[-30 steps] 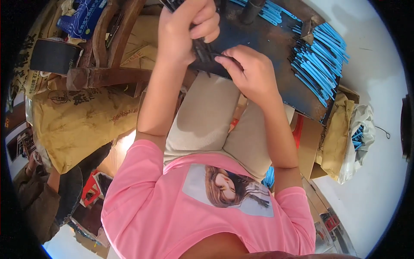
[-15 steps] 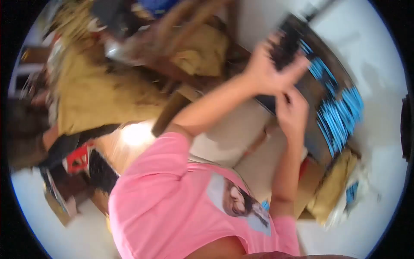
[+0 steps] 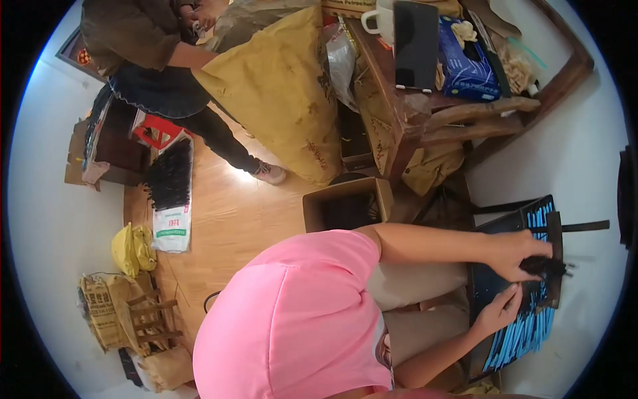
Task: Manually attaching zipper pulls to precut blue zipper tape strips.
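My left hand [image 3: 517,257] is closed around a dark bunch of short black strands [image 3: 541,266] at the right. The bunch looks tufted, and its exact kind is unclear. Just below, my right hand [image 3: 497,314] has thumb and fingertips pressed together near the bunch. Whatever sits in that pinch is too small to make out. Both hands are over a dark tray [image 3: 488,286] holding many thin blue sticks [image 3: 522,342], some lying loosely at its near end. A dark upright bar [image 3: 553,249] stands beside my left hand at the tray's far side.
An open cardboard box [image 3: 345,206] stands left of my arm. Behind it, a wooden table [image 3: 399,120] bears a phone [image 3: 416,46], a mug [image 3: 379,21] and a blue tissue box [image 3: 468,70]. Another person handles a large tan sack [image 3: 279,93]. Black strands [image 3: 169,174] lie on a white bag.
The whole view has swung, so my hands and the tray now appear lower and farther right. My left hand still grips the black bunch, with the right close by.
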